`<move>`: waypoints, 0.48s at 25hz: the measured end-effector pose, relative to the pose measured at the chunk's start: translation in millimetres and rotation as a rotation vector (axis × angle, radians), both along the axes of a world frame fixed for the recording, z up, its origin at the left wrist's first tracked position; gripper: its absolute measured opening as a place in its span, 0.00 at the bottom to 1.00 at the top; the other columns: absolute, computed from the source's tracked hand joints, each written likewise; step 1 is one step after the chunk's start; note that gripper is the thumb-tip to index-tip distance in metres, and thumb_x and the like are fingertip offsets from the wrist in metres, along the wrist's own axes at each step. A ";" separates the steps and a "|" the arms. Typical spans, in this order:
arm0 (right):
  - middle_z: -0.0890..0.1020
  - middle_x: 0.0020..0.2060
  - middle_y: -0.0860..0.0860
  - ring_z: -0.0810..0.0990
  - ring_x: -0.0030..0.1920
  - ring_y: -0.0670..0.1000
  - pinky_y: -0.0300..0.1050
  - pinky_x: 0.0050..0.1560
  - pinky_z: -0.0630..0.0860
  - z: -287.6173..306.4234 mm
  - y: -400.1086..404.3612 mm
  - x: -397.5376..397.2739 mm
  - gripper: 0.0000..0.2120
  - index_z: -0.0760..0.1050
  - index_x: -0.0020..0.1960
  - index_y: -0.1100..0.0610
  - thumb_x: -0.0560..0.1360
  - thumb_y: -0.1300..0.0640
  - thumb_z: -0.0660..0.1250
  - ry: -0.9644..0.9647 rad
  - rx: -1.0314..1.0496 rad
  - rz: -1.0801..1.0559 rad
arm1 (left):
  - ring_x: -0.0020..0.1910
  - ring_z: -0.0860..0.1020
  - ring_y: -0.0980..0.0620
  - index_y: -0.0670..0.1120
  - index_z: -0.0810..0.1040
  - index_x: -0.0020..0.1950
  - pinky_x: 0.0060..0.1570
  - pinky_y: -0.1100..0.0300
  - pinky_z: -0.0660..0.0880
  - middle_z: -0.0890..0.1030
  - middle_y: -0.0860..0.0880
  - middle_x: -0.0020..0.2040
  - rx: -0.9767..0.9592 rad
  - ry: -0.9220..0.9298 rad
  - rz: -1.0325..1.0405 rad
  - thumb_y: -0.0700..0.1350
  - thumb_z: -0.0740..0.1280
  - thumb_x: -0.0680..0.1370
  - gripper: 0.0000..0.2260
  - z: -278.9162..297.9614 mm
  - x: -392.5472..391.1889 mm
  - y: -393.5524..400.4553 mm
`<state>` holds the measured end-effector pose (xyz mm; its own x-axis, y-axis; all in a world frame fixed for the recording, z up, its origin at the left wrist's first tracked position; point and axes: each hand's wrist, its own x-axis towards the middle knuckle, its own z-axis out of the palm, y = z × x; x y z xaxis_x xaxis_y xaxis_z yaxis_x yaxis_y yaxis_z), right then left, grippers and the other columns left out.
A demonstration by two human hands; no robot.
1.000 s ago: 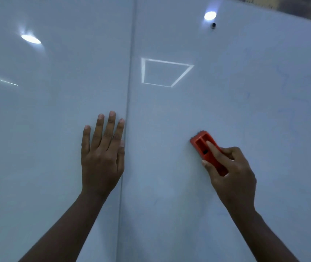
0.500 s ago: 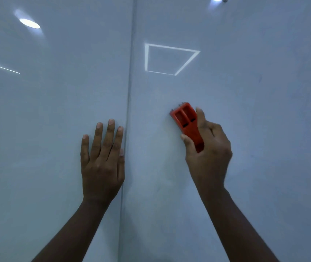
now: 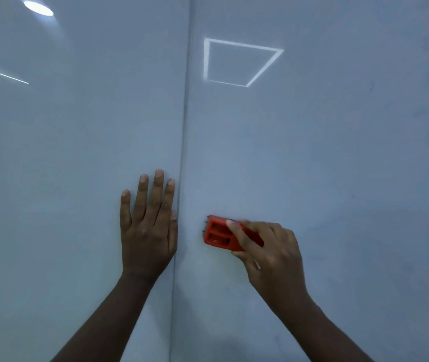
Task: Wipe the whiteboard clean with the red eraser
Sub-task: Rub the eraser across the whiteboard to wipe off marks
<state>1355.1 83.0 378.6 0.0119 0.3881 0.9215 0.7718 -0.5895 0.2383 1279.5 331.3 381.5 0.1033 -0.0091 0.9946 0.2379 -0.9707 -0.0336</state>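
Observation:
The whiteboard [image 3: 325, 152] fills the whole view, split by a vertical seam [image 3: 184, 126] into two panels. My right hand [image 3: 270, 257] grips the red eraser [image 3: 217, 233] and presses it flat on the right panel, just right of the seam, lying roughly level. Its left end shows; the rest is under my fingers. My left hand [image 3: 147, 226] lies flat on the left panel with fingers pointing up, its edge touching the seam. Faint bluish marker traces [image 3: 371, 86] show on the right panel.
Ceiling lights reflect in the glossy board: a bright oval [image 3: 38, 8] at the top left, a thin streak [image 3: 10, 77] at the left, and a square outline [image 3: 239, 62] above the eraser.
My right hand has swept the eraser down and to the left, turning it from tilted upright to nearly level. The left hand has stayed flat by the seam.

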 end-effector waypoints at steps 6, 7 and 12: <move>0.78 0.52 0.48 0.78 0.51 0.51 0.48 0.46 0.76 -8.0 -67.8 26.8 0.31 0.78 0.72 0.52 0.71 0.56 0.82 0.397 0.462 -0.070 | 0.85 0.57 0.40 0.42 0.61 0.85 0.82 0.36 0.54 0.59 0.42 0.85 0.005 0.019 0.012 0.44 0.57 0.87 0.26 -25.8 -1.3 3.2; 0.77 0.52 0.49 0.78 0.50 0.51 0.46 0.45 0.77 -18.2 -73.3 27.9 0.32 0.77 0.73 0.52 0.71 0.55 0.81 0.467 0.528 -0.059 | 0.85 0.57 0.40 0.42 0.60 0.85 0.82 0.36 0.53 0.59 0.42 0.86 0.000 0.021 0.016 0.44 0.56 0.87 0.25 -30.8 -1.1 3.1; 0.75 0.51 0.51 0.76 0.50 0.49 0.32 0.52 0.76 -42.2 -62.4 21.7 0.33 0.76 0.74 0.54 0.71 0.59 0.81 0.566 0.679 0.052 | 0.85 0.56 0.40 0.42 0.60 0.85 0.82 0.36 0.52 0.59 0.41 0.86 -0.009 0.024 0.006 0.44 0.55 0.86 0.26 -45.2 -0.1 1.5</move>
